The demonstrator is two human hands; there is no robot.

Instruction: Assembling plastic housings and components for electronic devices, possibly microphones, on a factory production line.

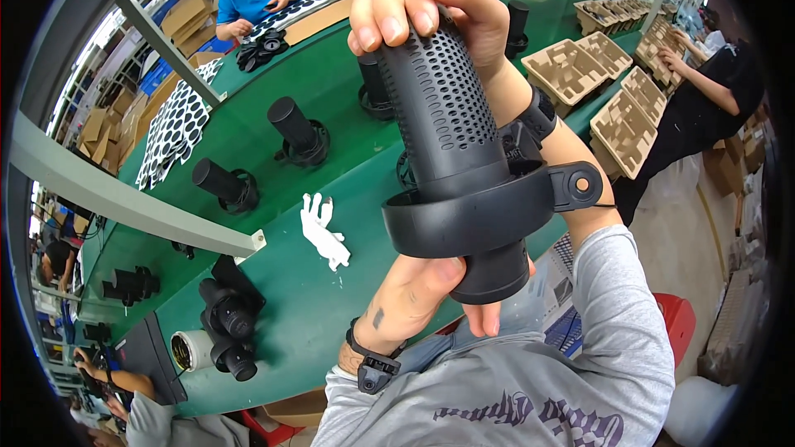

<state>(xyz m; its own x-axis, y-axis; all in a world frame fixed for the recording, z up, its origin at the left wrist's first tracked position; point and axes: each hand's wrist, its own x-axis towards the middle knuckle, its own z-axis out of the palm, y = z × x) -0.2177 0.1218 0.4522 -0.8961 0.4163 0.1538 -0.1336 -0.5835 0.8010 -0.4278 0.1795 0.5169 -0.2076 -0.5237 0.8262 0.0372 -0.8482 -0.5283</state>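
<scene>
- Cylinder (pixel 447 103), black with a perforated upper part, is held up in front of the person's chest, near the edge of the green desk (pixel 364 211), its far end tilted a little to the left.
- Right hand (pixel 476 16) grasps the far end, fingers curled over the top of the perforations.
- Left hand (pixel 418 285) grasps the lower body (pixel 494 273), thumb just under the wide ring (pixel 472 228), fingertips showing below.
- Judging by looks, it is stiff and moderately weighty, so two hands suit it better than one.
- The smooth lower body may slip in dry fingers; the perforated part should give more grip but could dent under a hard squeeze.
- The ring goes around the cylinder; whether it flexes, I cannot tell.
- Best hold: firm on the lower body, light at the far end, without pulling on the side bracket (pixel 577 187).
</scene>
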